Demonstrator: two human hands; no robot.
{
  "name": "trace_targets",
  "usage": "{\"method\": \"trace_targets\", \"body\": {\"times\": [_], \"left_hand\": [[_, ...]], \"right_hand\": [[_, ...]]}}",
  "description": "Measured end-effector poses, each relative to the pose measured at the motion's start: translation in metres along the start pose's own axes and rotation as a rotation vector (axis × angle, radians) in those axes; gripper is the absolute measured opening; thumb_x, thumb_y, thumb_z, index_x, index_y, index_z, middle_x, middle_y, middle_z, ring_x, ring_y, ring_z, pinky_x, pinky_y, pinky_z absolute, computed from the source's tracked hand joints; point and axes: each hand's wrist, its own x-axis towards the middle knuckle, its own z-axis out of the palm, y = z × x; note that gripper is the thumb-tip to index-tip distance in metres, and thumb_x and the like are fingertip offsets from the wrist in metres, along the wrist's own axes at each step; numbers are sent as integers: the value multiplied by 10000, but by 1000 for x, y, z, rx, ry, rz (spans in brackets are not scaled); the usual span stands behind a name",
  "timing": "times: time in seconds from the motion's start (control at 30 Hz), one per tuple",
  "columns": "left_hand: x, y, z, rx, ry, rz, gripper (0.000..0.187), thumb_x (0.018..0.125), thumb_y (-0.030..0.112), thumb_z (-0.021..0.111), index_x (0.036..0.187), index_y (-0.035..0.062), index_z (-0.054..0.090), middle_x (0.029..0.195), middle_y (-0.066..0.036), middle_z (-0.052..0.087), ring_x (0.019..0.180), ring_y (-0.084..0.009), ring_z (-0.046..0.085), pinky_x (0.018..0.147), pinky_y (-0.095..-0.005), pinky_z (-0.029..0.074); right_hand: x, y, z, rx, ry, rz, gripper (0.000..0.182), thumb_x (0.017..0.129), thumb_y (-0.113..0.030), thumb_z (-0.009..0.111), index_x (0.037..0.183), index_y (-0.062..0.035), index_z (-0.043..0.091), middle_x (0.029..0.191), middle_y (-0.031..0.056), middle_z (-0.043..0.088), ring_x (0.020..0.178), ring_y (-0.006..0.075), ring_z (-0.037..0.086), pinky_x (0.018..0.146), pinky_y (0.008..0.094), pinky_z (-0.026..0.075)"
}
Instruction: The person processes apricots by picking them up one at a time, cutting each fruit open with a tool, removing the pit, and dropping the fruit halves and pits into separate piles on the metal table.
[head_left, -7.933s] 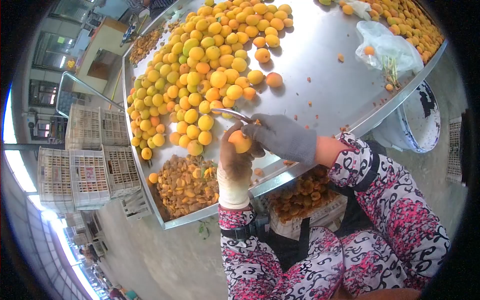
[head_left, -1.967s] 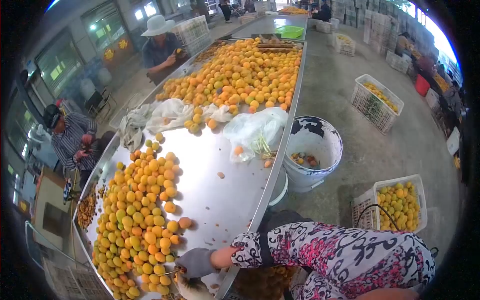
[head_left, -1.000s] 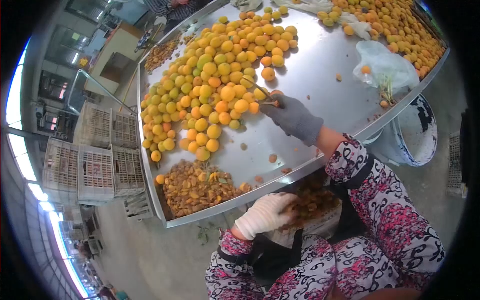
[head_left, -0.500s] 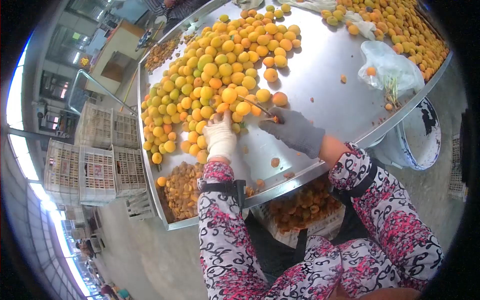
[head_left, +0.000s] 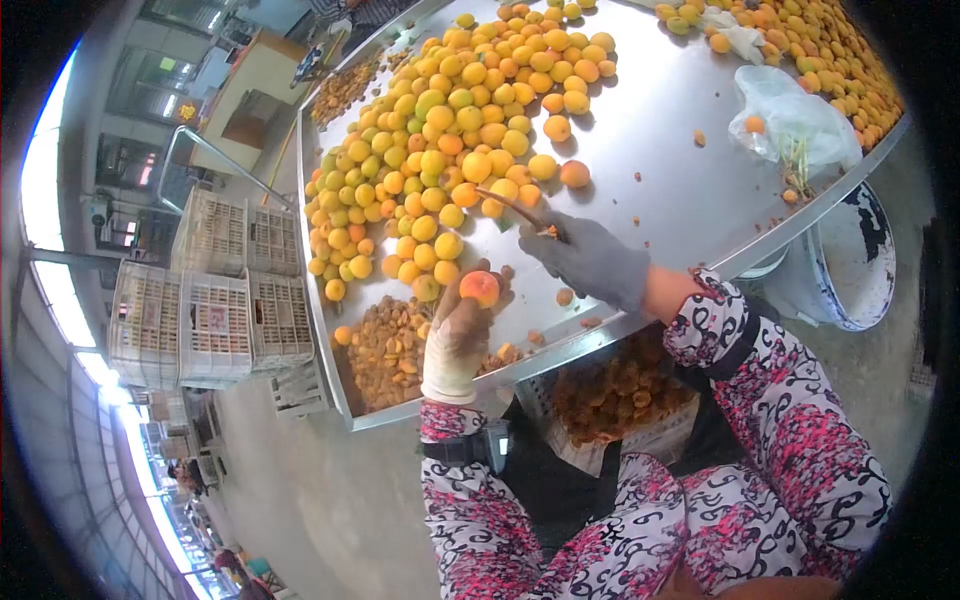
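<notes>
My left hand, in a pale glove with a brown-stained palm, is turned up and holds an orange-red apricot in its fingers. To its right, my right hand in a grey glove grips a thin knife, whose blade points up and left over the fruit. A large pile of yellow-orange apricots lies beyond both hands on the metal table. Pitted, brownish apricot pieces fill the near left corner, beside my left hand.
A crate of apricot pieces stands under the near edge. More apricots and a plastic bag are at the far right. A white bucket stands beside the table at right, with stacked crates at left.
My left hand has drawn back from the pile toward the near edge and turned palm up, now with an apricot in it. My right hand still holds the knife in nearly the same place.
</notes>
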Motion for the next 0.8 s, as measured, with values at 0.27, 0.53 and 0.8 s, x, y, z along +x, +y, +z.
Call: {"method": "trace_targets", "body": {"times": [0.27,0.53,0.8], "left_hand": [[11,-22,17,-195,-30,140,586,846,266,601,1304,-16,368,1116,-143,527,1039,-244,521,922,-359,403],[10,-2,6,33,58,157,535,843,322,582,1221,-27,434,1018,-87,586,956,-177,551,832,-276,397],[9,-14,11,14,-68,98,708,801,443,586,1274,-49,396,990,-129,574,902,-214,563,845,-346,428]], "right_hand": [[-10,-3,6,49,-70,-87,466,902,-452,471,1050,-14,533,786,184,613,752,298,615,687,378,461],[-18,1,12,-307,-158,-198,423,913,-439,458,1018,-40,548,721,197,574,686,334,587,642,407,444],[-16,-8,10,169,-102,-133,417,931,-396,450,961,4,565,741,156,616,682,251,609,646,341,465]]}}
